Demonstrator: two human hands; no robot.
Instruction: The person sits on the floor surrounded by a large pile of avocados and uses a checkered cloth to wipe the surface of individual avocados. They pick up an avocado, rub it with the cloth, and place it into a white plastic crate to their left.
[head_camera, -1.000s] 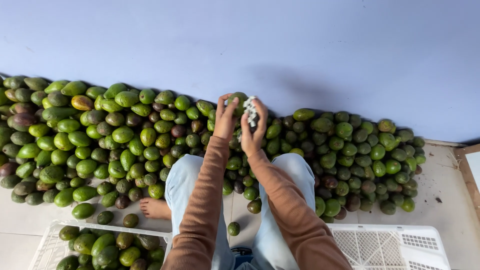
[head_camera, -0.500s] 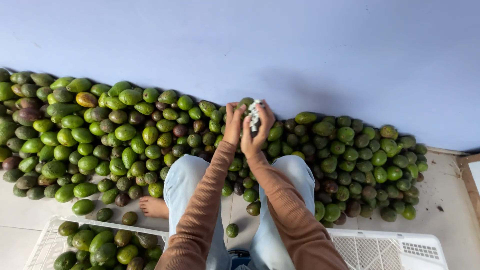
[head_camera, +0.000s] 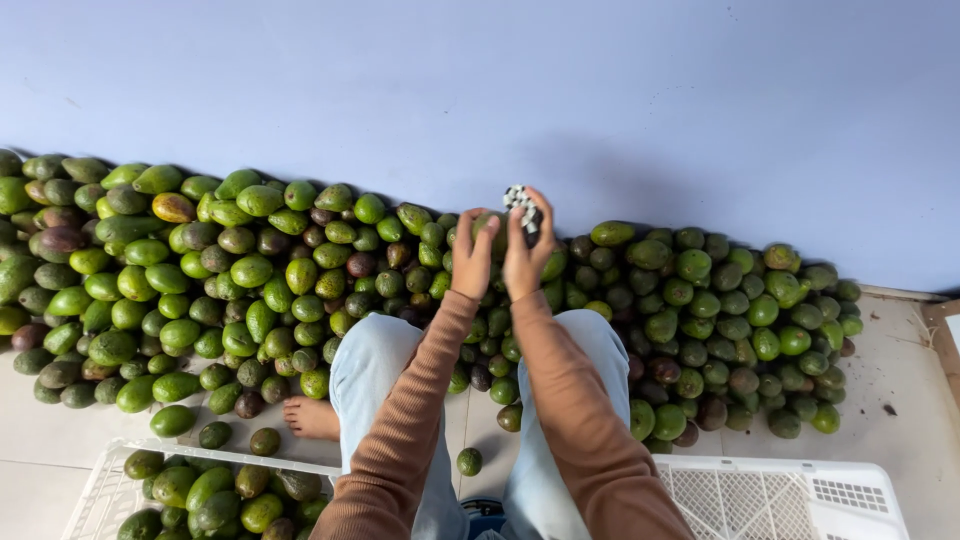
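I sit on the floor in front of a long heap of green avocados (head_camera: 240, 270) piled against a blue wall. Both arms reach forward in brown sleeves. My left hand (head_camera: 473, 255) grips a green avocado (head_camera: 492, 235) held above the heap. My right hand (head_camera: 527, 245) is right beside it and pinches a small roll of white stickers (head_camera: 520, 203) at its fingertips, close to the held avocado.
A white plastic crate (head_camera: 110, 480) at lower left holds several avocados. A second white crate (head_camera: 790, 495) sits at lower right. My bare foot (head_camera: 310, 418) rests by the heap. A few loose avocados (head_camera: 469, 461) lie between my legs.
Both hands stay together over the heap and have shifted slightly; the view has drifted a little, so the pile sits differently in the frame. The grips look unchanged.
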